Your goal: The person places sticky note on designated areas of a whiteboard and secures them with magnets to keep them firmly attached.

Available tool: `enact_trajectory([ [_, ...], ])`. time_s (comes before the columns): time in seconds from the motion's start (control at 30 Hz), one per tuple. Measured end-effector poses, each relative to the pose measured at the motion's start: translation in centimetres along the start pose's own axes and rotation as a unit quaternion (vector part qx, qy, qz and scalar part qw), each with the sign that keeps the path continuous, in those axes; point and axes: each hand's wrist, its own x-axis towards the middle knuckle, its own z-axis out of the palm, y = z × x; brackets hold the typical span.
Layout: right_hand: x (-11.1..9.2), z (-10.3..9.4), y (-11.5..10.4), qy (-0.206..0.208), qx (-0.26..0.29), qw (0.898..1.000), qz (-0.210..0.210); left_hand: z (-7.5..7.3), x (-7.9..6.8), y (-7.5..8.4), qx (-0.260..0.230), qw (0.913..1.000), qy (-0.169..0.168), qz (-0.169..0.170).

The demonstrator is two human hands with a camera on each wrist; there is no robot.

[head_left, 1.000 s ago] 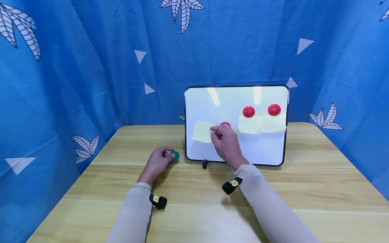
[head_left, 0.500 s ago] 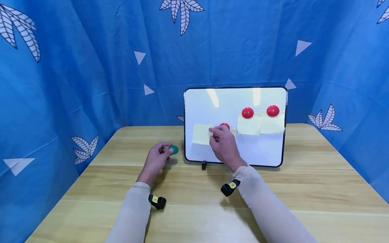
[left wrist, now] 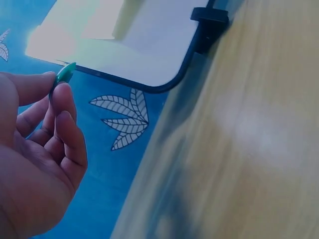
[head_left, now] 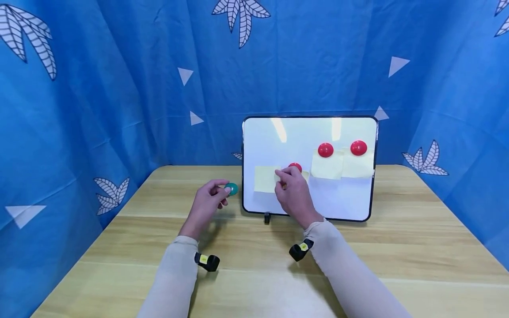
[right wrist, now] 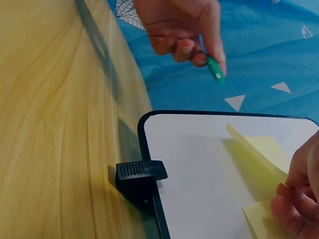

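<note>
Between thumb and fingertips my left hand [head_left: 204,203] pinches a round green magnet [head_left: 232,189]. It is held above the table, just left of the whiteboard [head_left: 274,148]; the left wrist view shows the magnet [left wrist: 65,73] edge-on. My right hand [head_left: 296,194] pinches the right edge of a pale yellow sticky note [head_left: 265,179] at the board's lower left. In the right wrist view this note [right wrist: 256,154] stands partly away from the board. Behind my right fingers, a red magnet [head_left: 295,166] and another yellow note [head_left: 305,175] are partly hidden.
Farther right on the board, two red magnets [head_left: 325,150] sit over two yellow notes [head_left: 327,165]. A black foot [head_left: 267,217] supports the board's lower edge on the wooden table [head_left: 246,274]. A blue patterned curtain [head_left: 159,88] surrounds the table's back and sides.
My left hand has lifted the green magnet from the tabletop, away from me. The note in my right hand has turned from tilted to nearly straight; the right hand has barely moved.
</note>
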Motion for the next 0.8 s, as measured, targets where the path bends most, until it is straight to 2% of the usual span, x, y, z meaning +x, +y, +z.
enact_trajectory([
  [0.27,-0.2,0.3,0.3,0.018,0.005,1.0,-0.018,0.2,-0.4,1.2,-0.006,0.9998,-0.006,0.018],
  [0.8,-0.5,0.5,0.1,0.016,0.021,1.0,-0.007,0.9,-0.9,2.2,-0.022,0.9986,-0.023,0.043],
])
